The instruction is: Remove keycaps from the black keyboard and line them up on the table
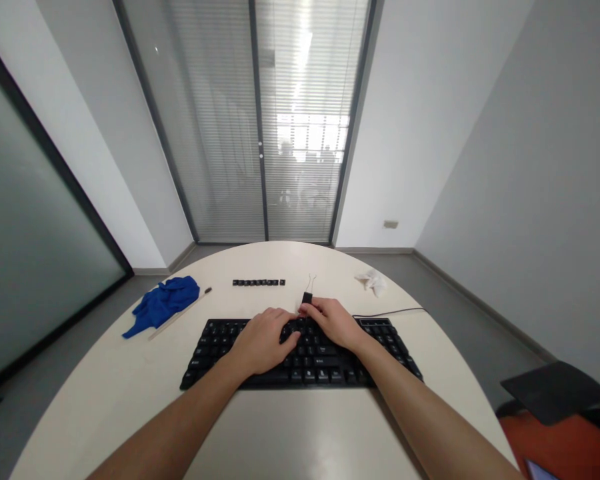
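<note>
Resting on the black keyboard (300,357), both hands are close together near its far edge, and the long axis of the keyboard runs from left to right across the round table (105,400).

Far to the left of the hands lies a crumpled blue cloth (164,303), and just beside it, on the side nearer to the hands, a thin stick (180,313) lies slanted. Both are well apart from the fingers.

The left hand (263,340) lies flat over the upper middle keys, fingers bent down a little and pressing on the key tops; it holds nothing that I can see.

Beyond the left hand, away from the body, a short row of loose black keycaps (259,283) lies on the table, parallel to the keyboard.

The right hand (333,322) is the nearer one to the small black key puller (307,296). Its fingertips close around the black body of this tool, right at the far edge of the keyboard, and the wire loops stand up on the far side. How tightly it pinches I cannot tell.

To the right and farther away lies a crumpled white tissue (373,280), and a black cable (390,312) leaves the keyboard to the right.

No container is on the table.
</note>
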Demonstrator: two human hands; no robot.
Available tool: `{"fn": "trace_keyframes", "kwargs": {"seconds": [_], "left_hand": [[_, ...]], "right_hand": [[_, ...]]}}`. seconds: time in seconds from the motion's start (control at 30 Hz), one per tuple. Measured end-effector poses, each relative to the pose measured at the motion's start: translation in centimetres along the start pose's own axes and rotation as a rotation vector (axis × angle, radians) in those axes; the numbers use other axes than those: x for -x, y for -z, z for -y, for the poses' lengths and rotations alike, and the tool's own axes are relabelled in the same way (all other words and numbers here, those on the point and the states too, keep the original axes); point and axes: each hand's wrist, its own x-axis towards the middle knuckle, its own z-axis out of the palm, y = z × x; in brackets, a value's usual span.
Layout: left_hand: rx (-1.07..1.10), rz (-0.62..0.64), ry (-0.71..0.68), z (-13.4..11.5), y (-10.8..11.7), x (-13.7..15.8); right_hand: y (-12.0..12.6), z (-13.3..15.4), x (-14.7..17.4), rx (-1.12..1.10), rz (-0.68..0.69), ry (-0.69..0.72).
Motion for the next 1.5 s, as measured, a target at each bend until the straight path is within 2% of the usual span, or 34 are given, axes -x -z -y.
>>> {"fn": "trace_keyframes", "kwargs": {"seconds": [0.17, 0.4, 0.57, 0.83, 1.23, 1.5], "left_hand": [[0.009, -0.010, -0.001, 0.1, -0.1, -0.1], [0.135, -0.039, 0.097, 0.6, -0.2, -0.2], [0.204, -0.064, 0.118, 1.0, -0.4, -0.4], [0.233, -0.074, 0.101, 1.0, -0.3, -0.3], [0.218, -0.078, 0.023, 0.6, 0.0, -0.2], [0.276, -0.074, 0.045, 0.7, -0.1, -0.2]], "right_hand": [[-0.3, -0.6, -0.4, -0.110, -0.025, -0.041], [-0.2, 0.4, 0.3, -0.186, -0.008, -0.012], [-0.2, 0.6, 0.5, -0.207, 0.012, -0.019], [-0.4, 0.4, 0.4, -0.137, 0.012, 0.003], [-0.4, 0.1, 0.2, -0.281, 0.026, -0.042], [-0.3, 0.2, 0.5, -0.186, 0.030, -0.022]]}}
